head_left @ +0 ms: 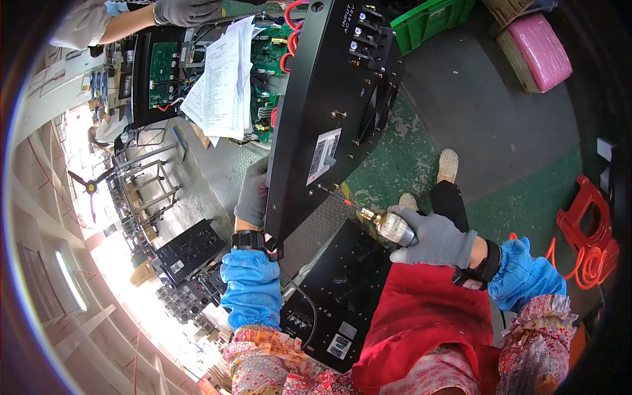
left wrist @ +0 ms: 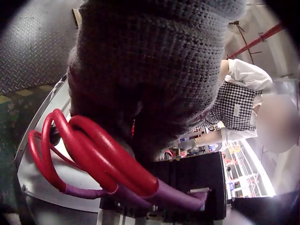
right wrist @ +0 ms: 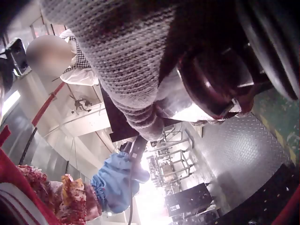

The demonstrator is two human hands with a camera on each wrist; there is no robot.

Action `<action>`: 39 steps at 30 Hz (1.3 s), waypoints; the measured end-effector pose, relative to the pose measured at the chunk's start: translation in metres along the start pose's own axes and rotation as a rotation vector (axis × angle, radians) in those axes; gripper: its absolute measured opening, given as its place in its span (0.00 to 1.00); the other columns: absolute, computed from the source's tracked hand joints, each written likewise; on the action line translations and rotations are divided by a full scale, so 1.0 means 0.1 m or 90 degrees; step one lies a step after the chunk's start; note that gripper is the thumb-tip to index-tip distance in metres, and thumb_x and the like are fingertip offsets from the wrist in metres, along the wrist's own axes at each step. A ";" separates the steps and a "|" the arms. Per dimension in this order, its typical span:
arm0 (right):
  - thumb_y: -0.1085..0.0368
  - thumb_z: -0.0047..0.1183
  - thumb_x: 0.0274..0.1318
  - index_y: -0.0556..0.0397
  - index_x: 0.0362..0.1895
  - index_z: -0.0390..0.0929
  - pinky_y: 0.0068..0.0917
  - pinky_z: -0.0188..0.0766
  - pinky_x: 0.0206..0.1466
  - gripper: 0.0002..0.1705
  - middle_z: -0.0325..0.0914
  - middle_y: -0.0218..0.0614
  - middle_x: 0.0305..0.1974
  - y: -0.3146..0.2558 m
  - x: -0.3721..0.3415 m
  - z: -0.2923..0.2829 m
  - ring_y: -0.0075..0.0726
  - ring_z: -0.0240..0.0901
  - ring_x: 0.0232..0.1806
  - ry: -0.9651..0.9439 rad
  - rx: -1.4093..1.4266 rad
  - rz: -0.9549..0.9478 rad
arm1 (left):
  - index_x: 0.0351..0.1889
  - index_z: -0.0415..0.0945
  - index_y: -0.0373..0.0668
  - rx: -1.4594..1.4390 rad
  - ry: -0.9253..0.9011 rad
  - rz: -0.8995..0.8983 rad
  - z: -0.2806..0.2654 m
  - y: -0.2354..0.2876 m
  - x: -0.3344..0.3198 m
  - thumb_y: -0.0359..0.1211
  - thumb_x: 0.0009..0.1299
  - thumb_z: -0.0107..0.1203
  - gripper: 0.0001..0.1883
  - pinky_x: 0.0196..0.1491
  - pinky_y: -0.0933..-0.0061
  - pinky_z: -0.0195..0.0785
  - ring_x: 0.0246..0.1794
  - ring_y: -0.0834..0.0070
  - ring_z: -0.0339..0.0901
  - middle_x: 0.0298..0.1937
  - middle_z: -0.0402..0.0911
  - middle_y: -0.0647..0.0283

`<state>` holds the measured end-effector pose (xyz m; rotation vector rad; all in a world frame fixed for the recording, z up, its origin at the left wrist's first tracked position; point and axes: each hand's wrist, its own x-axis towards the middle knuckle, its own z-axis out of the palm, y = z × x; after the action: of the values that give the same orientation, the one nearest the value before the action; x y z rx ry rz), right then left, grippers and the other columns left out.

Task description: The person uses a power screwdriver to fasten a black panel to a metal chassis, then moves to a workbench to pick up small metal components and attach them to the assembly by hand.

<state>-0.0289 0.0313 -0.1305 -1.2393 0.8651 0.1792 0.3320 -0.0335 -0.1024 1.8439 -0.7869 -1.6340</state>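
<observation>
A black metal case (head_left: pixel 299 125), with "INPUT" lettering, terminals and a white label (head_left: pixel 324 157), stands tilted in the middle of the head view. My gloved left hand (head_left: pixel 252 196) grips its near left edge, fingers partly hidden behind it. Thick red cables (left wrist: pixel 89 150) with purple ends loop beside this glove in the left wrist view. In my gloved right hand (head_left: pixel 438 237) is a power screwdriver (head_left: pixel 388 225) with a silver body and brass collar. Its bit points at the lower part of the case face, the tip close to a small screw (head_left: pixel 312 193).
Printed papers (head_left: pixel 220 79) lie over green circuit boards (head_left: pixel 268 56) beside the case. Another person's gloved hand (head_left: pixel 187 12) is at the top. Below lies a second black case (head_left: pixel 342 289). A green crate (head_left: pixel 428 25), pink package (head_left: pixel 540 51) and orange hose (head_left: pixel 582 266) stand rightward.
</observation>
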 end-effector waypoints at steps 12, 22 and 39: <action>0.40 0.61 0.51 0.43 0.75 0.56 0.45 0.76 0.54 0.51 0.83 0.55 0.42 0.10 0.04 0.07 0.61 0.82 0.46 0.034 -0.016 -0.042 | 0.53 0.78 0.29 0.042 0.031 -0.027 0.05 0.05 -0.01 0.26 0.69 0.54 0.16 0.38 0.78 0.79 0.36 0.78 0.84 0.43 0.86 0.58; 0.39 0.60 0.52 0.43 0.75 0.56 0.45 0.77 0.53 0.51 0.83 0.54 0.41 0.05 0.03 0.02 0.60 0.82 0.46 0.018 -0.014 -0.024 | 0.52 0.79 0.29 0.091 -0.032 -0.021 -0.11 -0.09 0.12 0.25 0.70 0.54 0.14 0.37 0.79 0.79 0.34 0.79 0.84 0.41 0.86 0.58; 0.40 0.62 0.50 0.44 0.76 0.55 0.44 0.76 0.54 0.53 0.83 0.53 0.41 0.02 0.02 0.02 0.60 0.82 0.46 0.019 -0.020 -0.007 | 0.53 0.78 0.29 -0.094 0.009 -0.069 -0.03 -0.05 0.04 0.25 0.69 0.53 0.16 0.38 0.78 0.80 0.35 0.77 0.84 0.42 0.86 0.57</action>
<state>-0.0277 0.0331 -0.1335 -1.2786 0.8830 0.1664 0.3361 -0.0334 -0.1081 1.8191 -0.5533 -1.6966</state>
